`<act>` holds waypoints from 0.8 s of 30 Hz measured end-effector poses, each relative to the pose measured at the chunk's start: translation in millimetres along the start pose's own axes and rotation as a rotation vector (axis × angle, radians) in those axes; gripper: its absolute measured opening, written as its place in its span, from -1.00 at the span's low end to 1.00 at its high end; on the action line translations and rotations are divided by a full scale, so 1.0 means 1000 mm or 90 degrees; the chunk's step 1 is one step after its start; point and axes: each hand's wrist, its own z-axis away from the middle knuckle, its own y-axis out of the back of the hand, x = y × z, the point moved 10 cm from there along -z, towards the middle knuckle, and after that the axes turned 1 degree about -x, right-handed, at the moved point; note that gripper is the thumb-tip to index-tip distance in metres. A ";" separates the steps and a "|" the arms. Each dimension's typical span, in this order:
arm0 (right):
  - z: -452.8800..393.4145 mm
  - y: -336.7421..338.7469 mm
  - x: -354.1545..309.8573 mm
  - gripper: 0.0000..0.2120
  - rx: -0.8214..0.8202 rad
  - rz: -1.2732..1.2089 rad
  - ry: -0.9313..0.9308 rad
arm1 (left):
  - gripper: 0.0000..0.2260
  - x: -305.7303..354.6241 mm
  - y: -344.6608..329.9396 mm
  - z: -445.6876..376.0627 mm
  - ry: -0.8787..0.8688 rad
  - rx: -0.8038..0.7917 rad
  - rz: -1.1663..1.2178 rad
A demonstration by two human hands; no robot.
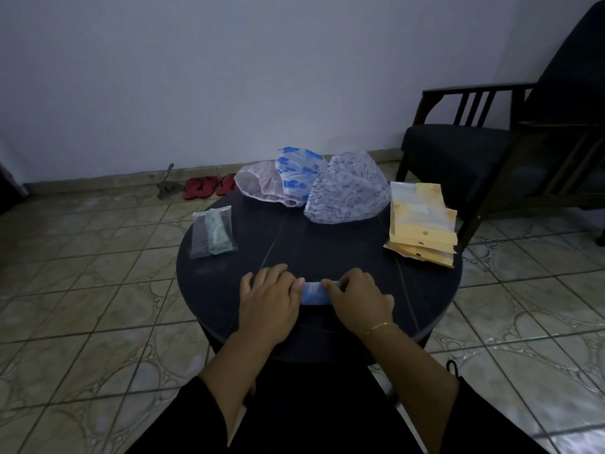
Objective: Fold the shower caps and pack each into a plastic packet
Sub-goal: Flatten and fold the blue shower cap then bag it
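**One cap packed, one in the fold, three still waiting**

The round dark bench (343,244) carries the whole job. At its far edge lie three unfolded shower caps, touching one another: a lilac-patterned cap (348,193), a blue-flowered cap (296,173) and a pinkish cap (260,185). On the right sits a stack of empty yellow packets (422,221). On the left lies one filled clear packet (212,235) with a greenish cap inside, which looks finished. At the near edge the left hand (266,301) and right hand (358,298) press down, fingers curled, on either end of a small blue folded cap (315,294), flat on the bench between them. I judge this second cap nearly folded and not yet packed; most of the task remains.
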 end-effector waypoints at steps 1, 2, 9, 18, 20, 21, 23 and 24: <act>-0.002 0.000 -0.001 -0.65 0.001 0.000 -0.009 | -0.53 -0.003 -0.007 -0.002 0.017 -0.040 0.010; -0.004 -0.001 -0.004 -0.64 0.007 0.009 -0.012 | -0.56 -0.005 -0.014 -0.004 0.029 -0.078 0.019; -0.011 -0.017 -0.058 -0.61 0.061 0.241 0.183 | -0.55 -0.008 -0.029 -0.008 0.045 -0.195 0.016; -0.030 -0.052 -0.048 -0.46 -0.063 0.258 0.160 | -0.53 -0.008 -0.033 -0.007 0.063 -0.207 -0.011; -0.031 -0.052 -0.047 -0.45 -0.069 0.253 0.151 | -0.53 -0.008 -0.034 -0.007 0.062 -0.208 -0.012; -0.031 -0.053 -0.048 -0.45 -0.071 0.255 0.149 | -0.53 -0.008 -0.035 -0.007 0.062 -0.208 -0.015; -0.031 -0.054 -0.049 -0.44 -0.072 0.264 0.147 | -0.53 -0.009 -0.035 -0.007 0.062 -0.207 -0.019; -0.032 -0.054 -0.049 -0.44 -0.073 0.269 0.146 | -0.53 -0.009 -0.035 -0.007 0.063 -0.208 -0.022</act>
